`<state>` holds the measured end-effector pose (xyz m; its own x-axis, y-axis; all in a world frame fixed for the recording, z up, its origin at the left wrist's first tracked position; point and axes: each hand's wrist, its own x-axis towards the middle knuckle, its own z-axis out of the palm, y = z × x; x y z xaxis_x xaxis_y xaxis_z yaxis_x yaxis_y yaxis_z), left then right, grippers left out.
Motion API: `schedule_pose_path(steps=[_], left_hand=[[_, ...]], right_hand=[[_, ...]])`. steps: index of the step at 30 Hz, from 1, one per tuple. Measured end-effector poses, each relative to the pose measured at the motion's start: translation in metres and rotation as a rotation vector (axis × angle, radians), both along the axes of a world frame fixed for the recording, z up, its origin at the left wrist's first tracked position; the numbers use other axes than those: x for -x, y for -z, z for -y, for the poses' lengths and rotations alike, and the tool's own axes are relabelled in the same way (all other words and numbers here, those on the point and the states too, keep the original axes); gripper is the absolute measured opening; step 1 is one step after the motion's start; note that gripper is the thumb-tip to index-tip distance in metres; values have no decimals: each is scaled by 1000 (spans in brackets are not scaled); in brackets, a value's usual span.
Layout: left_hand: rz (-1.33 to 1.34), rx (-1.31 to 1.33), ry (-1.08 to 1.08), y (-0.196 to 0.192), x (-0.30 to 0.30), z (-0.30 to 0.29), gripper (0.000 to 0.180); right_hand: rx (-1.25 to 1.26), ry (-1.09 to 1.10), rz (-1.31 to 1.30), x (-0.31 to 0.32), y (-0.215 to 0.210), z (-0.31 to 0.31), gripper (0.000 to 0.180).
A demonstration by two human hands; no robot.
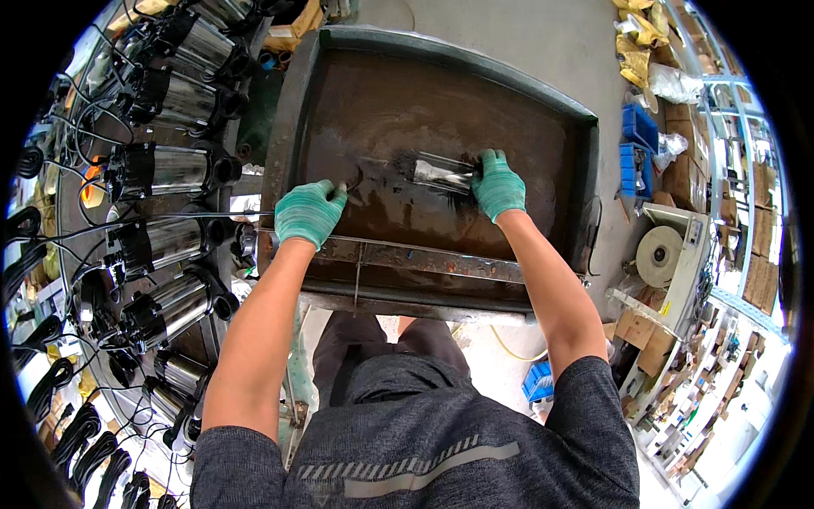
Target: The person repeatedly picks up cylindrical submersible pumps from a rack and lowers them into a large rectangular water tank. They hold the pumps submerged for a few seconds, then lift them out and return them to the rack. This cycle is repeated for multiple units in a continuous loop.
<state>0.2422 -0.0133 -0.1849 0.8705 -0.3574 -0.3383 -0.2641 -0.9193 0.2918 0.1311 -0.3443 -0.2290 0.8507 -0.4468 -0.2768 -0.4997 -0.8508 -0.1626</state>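
While a worker in green gloves leans over a dark metal tray [291, 136], a shiny metal cylinder [441, 174] lies on its side near the middle of that tray, amid what looks like murky brown liquid. The right hand [499, 185] closes its fingers and thumb around the cylinder's right end. Inside the tray's left wall, the left hand [310, 209] curls its fingers, well apart from the shiny barrel; a black cable [246, 213] reaches it from beyond the tray's left side, though whether the fingers grip it cannot be told. Similar cylindrical units [180, 170] line up left of the tray.

Judging by its metal shell, the cylinder is probably stiff and heavy for its size, and slick wherever it is wet. Its polished skin looks likelier to scratch or dent than to break. The surest hold is likely a full wrap of the barrel, one palm near each end; fingertips alone could slide, and the cable seems a poor handle.
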Motion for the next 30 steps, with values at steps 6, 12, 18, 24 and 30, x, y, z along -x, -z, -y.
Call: schedule_pose_path(steps=[6,12,18,24,30], left_hand=[[-24,-66,-4,0,-1,3,40],[-10,-99,-41,-4,1,8,41],[18,-137,-49,0,1,10,43],[66,-164,-60,4,2,11,43],[83,-167,-85,3,4,14,45]], right_hand=[[-119,-53,278,59,-38,5,44],[-105,160,510,172,-34,85,24],[-72,439,440,188,-12,87,19],[-13,459,247,188,-12,93,24],[-32,454,170,183,-20,91,26]])
